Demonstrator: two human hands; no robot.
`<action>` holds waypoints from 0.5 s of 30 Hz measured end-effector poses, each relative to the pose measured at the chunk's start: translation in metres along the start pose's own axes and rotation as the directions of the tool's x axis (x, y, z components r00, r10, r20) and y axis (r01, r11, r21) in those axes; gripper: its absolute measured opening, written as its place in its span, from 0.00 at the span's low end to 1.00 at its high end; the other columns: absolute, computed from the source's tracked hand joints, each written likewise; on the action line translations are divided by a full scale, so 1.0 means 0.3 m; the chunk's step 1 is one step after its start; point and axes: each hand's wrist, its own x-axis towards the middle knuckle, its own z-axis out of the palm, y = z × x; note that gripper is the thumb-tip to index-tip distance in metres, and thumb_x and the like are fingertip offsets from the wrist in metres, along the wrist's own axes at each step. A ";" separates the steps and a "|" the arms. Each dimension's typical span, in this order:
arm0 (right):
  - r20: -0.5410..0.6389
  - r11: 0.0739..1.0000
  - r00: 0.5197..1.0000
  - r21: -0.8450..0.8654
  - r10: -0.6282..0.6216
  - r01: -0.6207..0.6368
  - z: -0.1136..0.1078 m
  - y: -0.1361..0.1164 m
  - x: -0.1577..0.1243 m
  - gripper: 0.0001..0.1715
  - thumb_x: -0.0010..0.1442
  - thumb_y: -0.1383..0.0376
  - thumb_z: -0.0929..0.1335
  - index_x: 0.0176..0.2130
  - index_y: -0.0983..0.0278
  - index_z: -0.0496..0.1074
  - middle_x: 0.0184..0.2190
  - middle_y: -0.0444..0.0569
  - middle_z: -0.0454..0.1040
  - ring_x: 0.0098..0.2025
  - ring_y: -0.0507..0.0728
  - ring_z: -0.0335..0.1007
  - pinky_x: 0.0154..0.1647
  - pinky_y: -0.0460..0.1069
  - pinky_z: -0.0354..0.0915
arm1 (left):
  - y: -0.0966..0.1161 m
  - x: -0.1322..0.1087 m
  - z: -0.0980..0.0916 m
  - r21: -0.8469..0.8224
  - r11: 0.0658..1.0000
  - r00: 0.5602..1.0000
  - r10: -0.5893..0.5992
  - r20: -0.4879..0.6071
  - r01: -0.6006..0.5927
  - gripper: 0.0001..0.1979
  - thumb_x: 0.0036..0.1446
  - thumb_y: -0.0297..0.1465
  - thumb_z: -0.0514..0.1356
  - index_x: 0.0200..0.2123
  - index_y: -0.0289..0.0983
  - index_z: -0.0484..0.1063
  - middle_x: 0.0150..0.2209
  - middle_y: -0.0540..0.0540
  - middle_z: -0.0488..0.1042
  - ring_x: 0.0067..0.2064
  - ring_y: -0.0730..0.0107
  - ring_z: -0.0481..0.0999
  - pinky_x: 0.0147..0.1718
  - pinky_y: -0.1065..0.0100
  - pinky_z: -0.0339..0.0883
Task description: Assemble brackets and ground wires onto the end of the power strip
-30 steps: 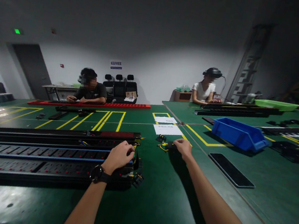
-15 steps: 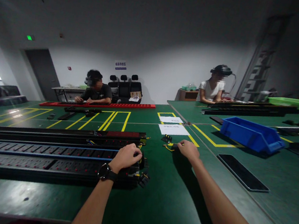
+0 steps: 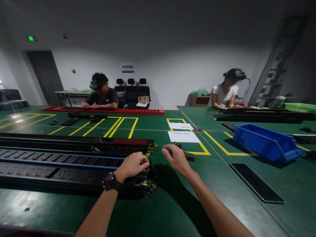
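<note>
bench [image 3: 179, 215]: green mat, yellow marked bays, runs on to the far side where other people sit at their own strips
power strips [image 3: 52, 160]: long black socket rails lying side by side across the left half, near ends level with the hands; sockets are fitted along the visible length, blue line down one rail
strip end [image 3: 145, 177]: open, with loose yellow-tipped wires and a small black connector sticking out to the right; looks unfinished, end not closed off
blue bin [image 3: 264, 143]: right of centre, well apart from both hands
black flat panel [image 3: 256, 183]: lies on the mat right of the right arm, untouched
paper sheets [image 3: 183, 136]: two, beyond the right hand
left hand [image 3: 133, 165]: curled into a loose fist, pressing down on the strip end, watch on the wrist
right hand [image 3: 176, 157]: above the mat just right of the strip end, fingers drawn together; cannot tell if it pinches a part
small black parts [image 3: 188, 156]: on the mat just past the right hand, not fitted
progress: rails populated, end wiring and small parts left, as far as visible
</note>
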 end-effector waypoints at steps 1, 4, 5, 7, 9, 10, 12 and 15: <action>0.077 0.992 0.993 0.092 -0.089 0.082 0.019 -0.040 -0.007 0.20 0.71 0.56 0.61 0.49 0.63 0.75 0.43 0.53 0.77 0.44 0.58 0.72 0.48 0.51 0.65 | -0.001 0.000 0.000 0.011 1.000 1.000 0.000 0.007 0.000 0.14 0.64 0.37 0.55 0.37 0.39 0.79 0.39 0.44 0.77 0.41 0.64 0.75 0.41 0.67 0.66; 0.242 0.952 0.936 0.235 -0.255 0.198 0.055 -0.124 -0.031 0.21 0.72 0.55 0.60 0.54 0.61 0.73 0.50 0.52 0.77 0.50 0.58 0.72 0.53 0.51 0.64 | -0.008 0.001 0.001 0.039 0.999 1.000 -0.005 0.027 0.004 0.13 0.64 0.34 0.54 0.37 0.38 0.78 0.39 0.43 0.77 0.41 0.64 0.75 0.40 0.68 0.65; 0.262 0.952 0.929 0.231 -0.260 0.201 0.059 -0.138 -0.037 0.21 0.72 0.55 0.60 0.53 0.62 0.74 0.49 0.52 0.78 0.49 0.58 0.73 0.52 0.51 0.64 | -0.011 0.001 0.002 0.043 0.999 1.000 0.000 0.026 -0.001 0.13 0.64 0.34 0.53 0.37 0.38 0.78 0.38 0.43 0.77 0.41 0.64 0.75 0.40 0.68 0.65; 0.281 0.963 0.929 0.189 -0.239 0.191 0.057 -0.146 -0.042 0.21 0.72 0.54 0.60 0.47 0.63 0.76 0.43 0.51 0.79 0.44 0.57 0.73 0.47 0.49 0.64 | -0.014 0.001 0.002 0.044 0.999 1.000 0.019 0.019 -0.020 0.14 0.65 0.35 0.53 0.37 0.38 0.78 0.38 0.43 0.76 0.40 0.64 0.75 0.41 0.67 0.65; 0.284 0.973 0.934 0.144 -0.218 0.183 0.048 -0.139 -0.043 0.22 0.72 0.54 0.59 0.42 0.64 0.76 0.39 0.50 0.79 0.39 0.56 0.72 0.41 0.48 0.63 | -0.015 0.000 0.001 0.035 0.999 0.999 0.032 0.013 -0.032 0.15 0.66 0.36 0.53 0.36 0.38 0.79 0.37 0.43 0.76 0.40 0.64 0.75 0.42 0.67 0.65; 0.283 0.976 0.936 0.125 -0.208 0.179 0.044 -0.133 -0.042 0.21 0.72 0.55 0.60 0.41 0.64 0.75 0.37 0.49 0.78 0.38 0.56 0.72 0.39 0.48 0.62 | -0.015 -0.001 -0.001 0.027 0.999 0.999 0.034 0.011 -0.034 0.16 0.66 0.37 0.53 0.36 0.38 0.79 0.37 0.43 0.77 0.40 0.64 0.75 0.42 0.67 0.65; 0.272 0.984 0.946 0.082 -0.175 0.158 0.038 -0.117 -0.040 0.17 0.70 0.56 0.63 0.39 0.64 0.74 0.34 0.48 0.77 0.34 0.54 0.70 0.35 0.47 0.59 | -0.012 -0.002 -0.007 0.011 0.999 0.999 0.031 0.009 -0.031 0.15 0.66 0.37 0.53 0.36 0.38 0.79 0.38 0.43 0.77 0.41 0.64 0.75 0.42 0.67 0.65; 0.239 0.994 0.965 0.035 -0.105 0.099 0.032 -0.079 -0.032 0.06 0.63 0.64 0.68 0.35 0.64 0.73 0.28 0.45 0.75 0.28 0.52 0.66 0.30 0.45 0.56 | -0.010 -0.004 -0.014 -0.004 1.000 1.000 0.012 0.007 -0.012 0.14 0.65 0.37 0.55 0.36 0.38 0.78 0.38 0.44 0.78 0.40 0.65 0.75 0.39 0.67 0.65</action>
